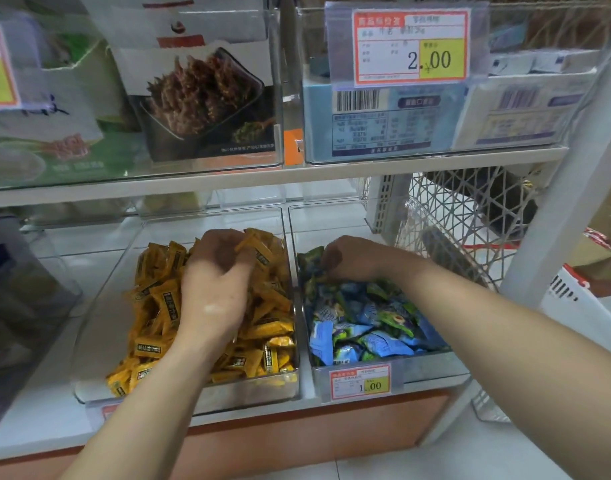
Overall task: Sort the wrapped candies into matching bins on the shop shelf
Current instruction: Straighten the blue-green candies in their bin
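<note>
Two clear bins stand side by side on the lower shelf. The left bin (99, 327) holds a heap of yellow wrapped candies (158, 306). The right bin (432, 365) holds blue and green wrapped candies (366, 327). My left hand (215, 282) reaches into the yellow heap, its fingers curled round a yellow candy near the back of the pile. My right hand (349, 256) is at the back of the right bin, its fingers pinching a blue-green candy there.
A price tag (361, 381) hangs on the right bin's front. The upper shelf (262, 176) carries clear boxes of packaged snacks and a large price label (409, 46). A white wire mesh panel (470, 209) and a white upright post (567, 209) stand to the right.
</note>
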Motion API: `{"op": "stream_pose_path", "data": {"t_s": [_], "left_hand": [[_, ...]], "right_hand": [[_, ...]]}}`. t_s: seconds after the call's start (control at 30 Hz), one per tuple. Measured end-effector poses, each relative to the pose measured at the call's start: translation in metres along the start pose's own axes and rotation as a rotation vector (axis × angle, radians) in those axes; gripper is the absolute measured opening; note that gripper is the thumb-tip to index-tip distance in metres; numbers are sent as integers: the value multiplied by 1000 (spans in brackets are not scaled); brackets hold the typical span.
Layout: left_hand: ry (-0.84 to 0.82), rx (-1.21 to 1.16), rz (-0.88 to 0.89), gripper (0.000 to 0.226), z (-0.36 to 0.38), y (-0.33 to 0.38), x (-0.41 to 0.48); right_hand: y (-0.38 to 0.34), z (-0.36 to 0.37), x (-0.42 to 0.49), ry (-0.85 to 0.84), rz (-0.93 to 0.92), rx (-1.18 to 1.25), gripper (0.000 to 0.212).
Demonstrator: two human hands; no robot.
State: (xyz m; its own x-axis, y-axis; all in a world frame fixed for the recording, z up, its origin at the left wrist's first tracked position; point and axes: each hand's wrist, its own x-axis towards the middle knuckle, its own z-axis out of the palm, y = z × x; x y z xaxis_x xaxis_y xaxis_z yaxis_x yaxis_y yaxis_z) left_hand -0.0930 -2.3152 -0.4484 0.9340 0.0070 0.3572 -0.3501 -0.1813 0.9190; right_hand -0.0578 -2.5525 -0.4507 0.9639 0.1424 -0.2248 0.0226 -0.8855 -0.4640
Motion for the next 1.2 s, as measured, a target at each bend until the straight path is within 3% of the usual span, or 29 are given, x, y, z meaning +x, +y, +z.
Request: {"op": "stream_pose_path", "data": {"t_s": [0.1,0.2,0.4,0.53,0.7,0.8,0.9,1.1,1.2], "left_hand": [[-1,-24,-19,15,2,2,-2],[7,-2,-14,15,5,5,-3],[-8,-117,-52,19,16,15,-5],[-45,-200,-194,17,27,20,-9],[-123,-273,-250,46,39,29,-15],[-19,-207,-195,33,36,26,-10],[-34,-162,-181,31,31,20,-4],[-23,-141,-93,42,26,19,1],[-26,-22,-66,40,8,12,7]], "right_hand": [[-1,-1,-5,-99,23,-36,38],[-1,-2,-10,-91,14,-50,23],[-1,-18,-41,242,-32,-37,29],[-13,-26,-70,410,-77,376,22],[-37,-17,-82,372,-199,516,7],[-36,-21,-81,245,-176,427,5],[-30,-28,-77,151,-171,471,8],[-48,-18,-53,136,-288,460,12],[-38,-25,-45,196,-248,422,13]]}}
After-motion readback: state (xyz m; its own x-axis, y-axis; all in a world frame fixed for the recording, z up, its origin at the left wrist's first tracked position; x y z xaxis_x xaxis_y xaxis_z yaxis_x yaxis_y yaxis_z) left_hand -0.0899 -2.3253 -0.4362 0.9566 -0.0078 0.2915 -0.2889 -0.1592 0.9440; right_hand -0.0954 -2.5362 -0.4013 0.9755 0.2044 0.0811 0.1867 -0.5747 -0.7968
